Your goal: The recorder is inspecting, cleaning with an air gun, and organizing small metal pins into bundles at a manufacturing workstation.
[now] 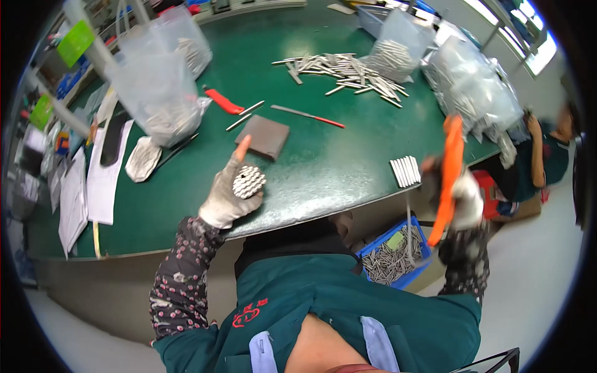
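Observation:
My left hand [227, 194], in a pale fingerless-looking glove, is closed around a round bundle of metal rods [249, 181], seen end-on above the table's front edge. Its index finger points away from the bundle. At the right, my gloved right hand [465, 199] is smeared by motion and closed on a long orange tool [449, 180], whose kind I cannot make out. A thin pale strip [409, 231] hangs beside it below the table edge. Just left of that hand, a neat row of short metal rods [405, 171] lies on the green table [348, 149].
A grey-brown block [267, 137], a red-handled file [308, 116] and a red tool [222, 101] lie mid-table. Loose rods [348, 69] are heaped farther back. Filled plastic bags [152, 93] stand left, more bags [476, 81] right. A blue crate [410, 276] sits below. A person [547, 149] is at right.

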Motion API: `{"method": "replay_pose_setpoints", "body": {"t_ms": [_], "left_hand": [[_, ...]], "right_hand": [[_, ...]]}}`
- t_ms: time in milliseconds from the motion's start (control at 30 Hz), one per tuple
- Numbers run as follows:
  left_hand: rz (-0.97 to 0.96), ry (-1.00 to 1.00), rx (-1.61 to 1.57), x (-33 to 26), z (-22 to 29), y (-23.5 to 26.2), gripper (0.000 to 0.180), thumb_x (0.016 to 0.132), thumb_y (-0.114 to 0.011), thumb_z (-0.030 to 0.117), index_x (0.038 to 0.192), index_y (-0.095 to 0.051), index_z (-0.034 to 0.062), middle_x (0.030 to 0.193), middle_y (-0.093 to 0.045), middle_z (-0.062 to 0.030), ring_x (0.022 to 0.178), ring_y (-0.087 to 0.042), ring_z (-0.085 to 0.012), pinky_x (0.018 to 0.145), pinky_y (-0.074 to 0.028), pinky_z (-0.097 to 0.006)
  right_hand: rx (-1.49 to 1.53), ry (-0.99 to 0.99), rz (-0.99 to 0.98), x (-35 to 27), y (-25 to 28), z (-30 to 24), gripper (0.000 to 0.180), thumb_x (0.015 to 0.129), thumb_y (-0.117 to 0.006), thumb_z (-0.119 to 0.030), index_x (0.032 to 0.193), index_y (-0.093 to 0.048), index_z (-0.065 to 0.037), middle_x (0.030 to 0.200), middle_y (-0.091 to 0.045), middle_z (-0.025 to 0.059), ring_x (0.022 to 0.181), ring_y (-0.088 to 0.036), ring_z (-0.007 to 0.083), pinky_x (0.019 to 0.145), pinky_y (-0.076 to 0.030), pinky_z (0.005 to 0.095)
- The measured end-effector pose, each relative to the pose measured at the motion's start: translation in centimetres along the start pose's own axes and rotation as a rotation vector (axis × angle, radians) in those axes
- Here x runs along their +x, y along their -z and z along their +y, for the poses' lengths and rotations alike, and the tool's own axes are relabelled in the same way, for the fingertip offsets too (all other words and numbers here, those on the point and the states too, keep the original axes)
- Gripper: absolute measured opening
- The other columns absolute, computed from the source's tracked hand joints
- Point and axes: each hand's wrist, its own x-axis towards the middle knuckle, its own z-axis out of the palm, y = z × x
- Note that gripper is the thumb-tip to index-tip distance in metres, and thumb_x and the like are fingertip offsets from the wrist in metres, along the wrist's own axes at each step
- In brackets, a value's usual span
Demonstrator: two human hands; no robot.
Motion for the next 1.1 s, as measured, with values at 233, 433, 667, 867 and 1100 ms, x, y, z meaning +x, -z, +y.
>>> {"method": "replay_pose_setpoints", "body": {"t_ms": [233, 433, 667, 867, 1100], "left_hand": [[-0.038, 0.005, 0.051, 0.2, -0.2, -0.6, 0.101, 0.061, -0.067, -0.005, 0.144, -0.013, 0.0150, 0.089, -0.053, -0.0005, 0.076, -0.051, -0.0076, 0.073, -0.044, -0.020], [-0.046, -0.125, 0.116, 0.1, -0.8, -0.5, 0.100, 0.062, -0.066, -0.004, 0.144, -0.011, 0.0137, 0.087, -0.054, -0.0001, 0.078, -0.051, -0.0085, 0.075, -0.044, -0.021], [-0.030, -0.001, 0.146, 0.2, 0.3, -0.2, 0.066, 0.063, -0.066, -0.002, 0.125, -0.042, 0.0045, 0.085, -0.054, 0.0008, 0.078, -0.052, -0.0076, 0.073, -0.044, -0.020], [-0.045, -0.014, 0.186, 0.5, 0.7, -0.3, 0.044, 0.063, -0.067, 0.001, 0.104, -0.049, 0.0036, 0.085, -0.053, -0.0002, 0.078, -0.051, -0.0076, 0.071, -0.045, -0.021], [-0.002, -0.057, 0.162, 0.4, 0.0, -0.4, 0.042, 0.063, -0.068, 0.003, 0.101, -0.049, 0.0034, 0.084, -0.053, -0.0012, 0.076, -0.051, -0.0085, 0.070, -0.045, -0.023]], "right_hand": [[0.321, -0.700, -0.337, -7.2, -3.3, 5.8, 0.065, 0.054, -0.068, -0.003, 0.116, -0.050, 0.001, 0.101, -0.060, 0.0187, 0.090, -0.059, 0.0266, 0.079, -0.047, 0.0350], [0.317, -0.618, -0.488, -6.5, -3.3, 3.6, 0.082, 0.056, -0.081, -0.010, 0.126, -0.041, 0.004, 0.088, -0.062, 0.0155, 0.071, -0.061, 0.0188, 0.060, -0.051, 0.0267], [-1.038, -0.452, -0.236, -0.1, -8.5, -2.7, 0.044, 0.075, -0.066, -0.027, 0.106, -0.056, 0.002, 0.077, -0.062, 0.0109, 0.072, -0.060, 0.0180, 0.069, -0.047, 0.0309], [-1.352, -0.508, -0.373, 3.2, -11.4, -4.1, 0.045, 0.074, -0.062, -0.037, 0.098, -0.059, 0.001, 0.076, -0.062, 0.0196, 0.074, -0.061, 0.0333, 0.069, -0.047, 0.0371], [-1.236, -0.535, -0.344, 4.6, -12.2, -4.3, 0.040, 0.076, -0.061, -0.031, 0.099, -0.059, 0.001, 0.061, -0.059, 0.0070, 0.052, -0.058, 0.0157, 0.052, -0.046, 0.0293]]}}
